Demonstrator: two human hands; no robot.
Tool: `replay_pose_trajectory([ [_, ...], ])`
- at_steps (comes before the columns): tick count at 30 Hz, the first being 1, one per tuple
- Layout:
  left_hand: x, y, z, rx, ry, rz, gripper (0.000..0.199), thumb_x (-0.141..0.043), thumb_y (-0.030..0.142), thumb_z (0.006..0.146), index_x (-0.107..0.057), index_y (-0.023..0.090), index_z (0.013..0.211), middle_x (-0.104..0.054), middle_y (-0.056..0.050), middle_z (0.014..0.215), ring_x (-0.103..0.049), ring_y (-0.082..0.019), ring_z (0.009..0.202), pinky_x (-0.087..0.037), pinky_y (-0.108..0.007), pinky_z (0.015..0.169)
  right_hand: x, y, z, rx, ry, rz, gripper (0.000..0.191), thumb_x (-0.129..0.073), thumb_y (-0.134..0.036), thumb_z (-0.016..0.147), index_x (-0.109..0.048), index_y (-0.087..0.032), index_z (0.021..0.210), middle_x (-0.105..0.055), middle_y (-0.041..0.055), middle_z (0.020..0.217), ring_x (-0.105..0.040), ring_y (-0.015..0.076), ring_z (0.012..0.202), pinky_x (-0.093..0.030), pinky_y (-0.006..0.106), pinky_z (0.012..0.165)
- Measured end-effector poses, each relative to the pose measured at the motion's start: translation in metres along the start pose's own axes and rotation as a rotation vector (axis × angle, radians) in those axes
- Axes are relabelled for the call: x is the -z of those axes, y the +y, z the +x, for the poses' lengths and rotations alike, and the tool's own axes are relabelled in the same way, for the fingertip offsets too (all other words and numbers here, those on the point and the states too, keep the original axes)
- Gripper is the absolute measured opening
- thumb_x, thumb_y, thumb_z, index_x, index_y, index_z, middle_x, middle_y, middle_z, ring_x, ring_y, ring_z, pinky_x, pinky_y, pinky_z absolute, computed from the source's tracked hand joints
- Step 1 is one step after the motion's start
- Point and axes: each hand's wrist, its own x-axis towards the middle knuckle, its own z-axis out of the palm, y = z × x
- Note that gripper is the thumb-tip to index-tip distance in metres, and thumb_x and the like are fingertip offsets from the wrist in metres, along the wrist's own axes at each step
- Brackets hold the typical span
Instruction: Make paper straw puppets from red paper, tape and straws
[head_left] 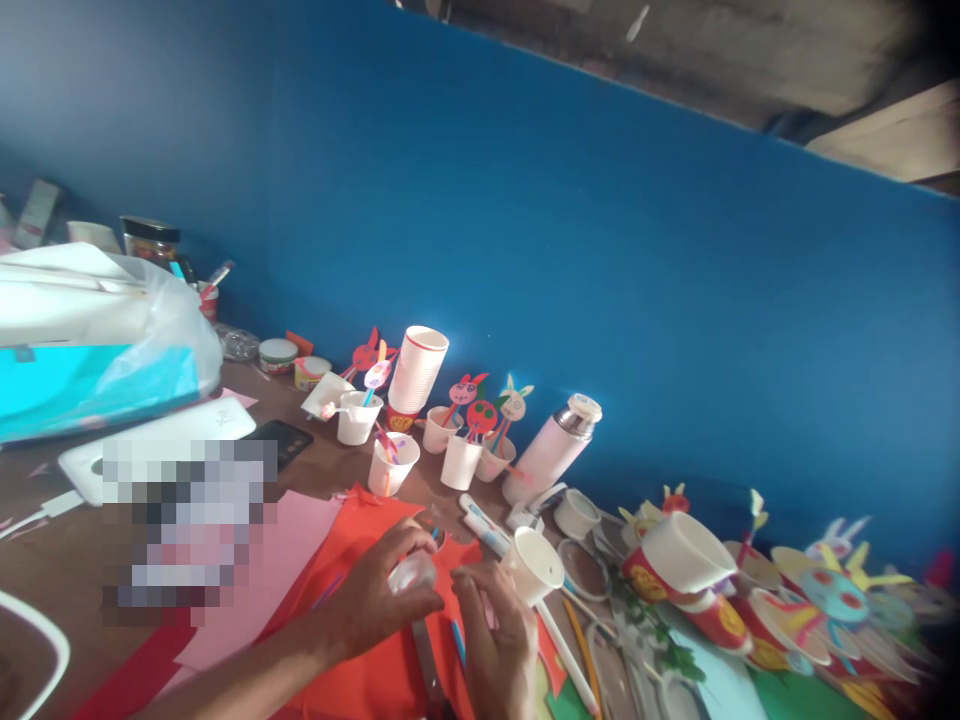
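Over the red paper (352, 560) at the bottom centre, my left hand (386, 590) curls its thumb and fingers around a small clear, whitish item (412, 572). Close to its right is my right hand (499, 630), fingers bent together; a bit of pink shows between them, too small to name. The two hands are a short gap apart. A dark, narrow tool (427, 660), perhaps scissors, lies between them on the paper. Just beyond my right hand stands a white paper cup (534, 566). Pink paper (300, 550) lies under my left forearm's far side.
Small cups with paper animal faces (461, 462), a cup stack (418, 370) and a pink thermos (551, 450) stand along the blue wall. Decorated cups (686, 560) crowd the right. A white power bank (161, 450), dark phone (281, 442) and plastic bag (169, 320) are left.
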Motion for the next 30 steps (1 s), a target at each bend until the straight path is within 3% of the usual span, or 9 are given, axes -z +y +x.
replay_pose_trajectory([
  [6,-0.001,0.002,0.001,-0.015,-0.031,0.023,0.024,-0.064,0.042,0.079,-0.064,0.024,0.095,-0.055,-0.002,0.098,-0.056,-0.021,0.094,-0.044,-0.033,0.088,0.005,-0.005,0.008,-0.025,-0.065,-0.047,0.019,-0.055,-0.023,0.093,-0.069,-0.024,0.080,-0.071,-0.0009,0.073,-0.066,0.0157,0.067,-0.048,0.023,0.064],
  [14,-0.004,0.003,0.000,0.007,-0.044,0.017,0.016,-0.059,0.037,0.083,-0.058,0.022,0.089,-0.058,-0.001,0.104,-0.054,-0.020,0.099,-0.042,-0.029,0.091,0.004,-0.010,0.013,-0.054,-0.026,-0.082,0.021,-0.055,-0.021,0.092,-0.069,-0.025,0.076,-0.072,-0.0032,0.076,-0.067,0.0168,0.072,-0.044,0.027,0.073],
  [18,-0.003,0.006,-0.005,0.083,-0.105,0.033,0.026,-0.052,0.045,0.088,-0.060,0.021,0.096,-0.058,0.001,0.087,-0.050,-0.015,0.073,-0.044,-0.025,0.071,0.006,-0.008,0.013,-0.064,-0.042,-0.082,0.021,-0.057,-0.024,0.092,-0.069,-0.025,0.075,-0.073,-0.0027,0.077,-0.067,0.0182,0.076,-0.045,0.028,0.075],
  [21,-0.002,0.008,-0.008,0.042,-0.152,-0.003,0.038,-0.042,0.053,0.093,-0.060,0.021,0.105,-0.057,0.001,0.085,-0.046,-0.012,0.063,-0.041,-0.023,0.059,0.006,-0.007,0.012,-0.067,-0.040,-0.072,0.020,-0.057,-0.024,0.092,-0.071,-0.025,0.078,-0.074,-0.0015,0.078,-0.066,0.0187,0.077,-0.046,0.027,0.073],
  [25,-0.002,0.010,-0.008,-0.015,-0.144,0.058,0.038,-0.041,0.053,0.093,-0.060,0.021,0.089,-0.054,0.001,0.079,-0.048,-0.015,0.071,-0.041,-0.023,0.062,0.004,-0.007,0.008,-0.096,-0.049,-0.047,0.023,-0.054,-0.025,0.093,-0.070,-0.024,0.076,-0.071,-0.0006,0.073,-0.064,0.0184,0.072,-0.047,0.027,0.070],
  [30,0.000,0.015,-0.009,0.039,-0.132,0.128,0.041,-0.036,0.056,0.095,-0.052,0.021,0.082,-0.046,0.004,0.071,-0.043,-0.014,0.066,-0.038,-0.023,0.062,0.003,-0.008,0.006,-0.070,-0.046,-0.048,0.023,-0.054,-0.024,0.094,-0.069,-0.024,0.077,-0.069,-0.0007,0.071,-0.062,0.0182,0.071,-0.046,0.027,0.069],
])
